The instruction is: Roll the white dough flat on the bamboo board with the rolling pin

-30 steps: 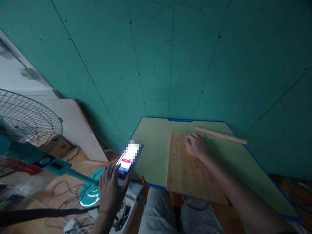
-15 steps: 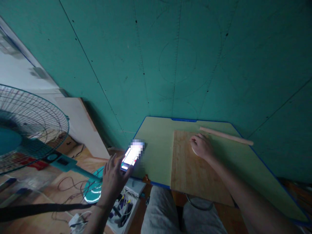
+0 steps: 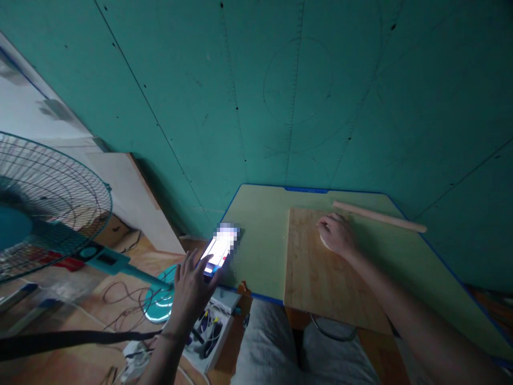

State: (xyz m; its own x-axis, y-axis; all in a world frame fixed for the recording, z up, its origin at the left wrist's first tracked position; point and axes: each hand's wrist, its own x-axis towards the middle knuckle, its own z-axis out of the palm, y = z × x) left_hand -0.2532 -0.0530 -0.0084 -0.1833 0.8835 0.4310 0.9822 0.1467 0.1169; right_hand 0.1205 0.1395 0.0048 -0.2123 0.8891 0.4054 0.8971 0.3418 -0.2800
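Observation:
My left hand [image 3: 196,283] is at the table's left edge with its fingers apart. Its index finger reaches onto the lit screen of a smartphone [image 3: 218,255], which lies slanted there with its upper part blurred out. On the wooden board [image 3: 316,283], my right hand [image 3: 337,233] rests with curled fingers over a pale, round-edged piece [image 3: 325,244] that looks like dough. Most of that piece is hidden under the palm. Beyond this hand lies a wooden rolling pin [image 3: 380,216], untouched.
The pale green table [image 3: 260,214] has a blue rim and meets a green wall [image 3: 180,80]. To the left stand a teal fan [image 3: 52,208] and a leaning white panel [image 3: 132,198]. Below the table's left side sits a box of cables [image 3: 212,331]; loose cords cross the floor.
The view has shifted slightly, moving the table a little up and right. My left index finger now extends over the phone screen. My right hand keeps its place on the board.

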